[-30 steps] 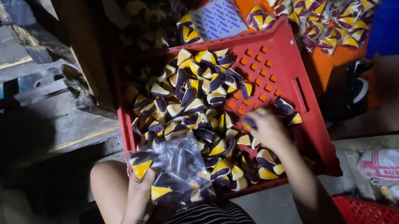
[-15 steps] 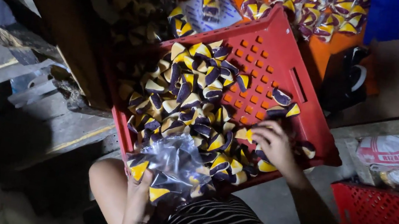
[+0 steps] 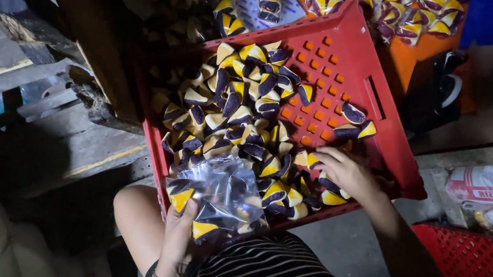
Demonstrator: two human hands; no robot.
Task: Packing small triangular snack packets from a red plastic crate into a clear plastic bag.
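Bag [image 3: 221, 197] sitting lower centre, over crate [image 3: 350, 56] edge; left hand [image 3: 179, 229] is gripping its bottom. Right hand [image 3: 345, 173] is curling fingers onto wedges [image 3: 244, 112] lower right of crate.

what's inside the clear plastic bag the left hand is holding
The clear plastic bag in the left hand holds several purple-and-yellow wedge-shaped pieces, like those in the red crate. The crinkled, glaring plastic hides the exact count.
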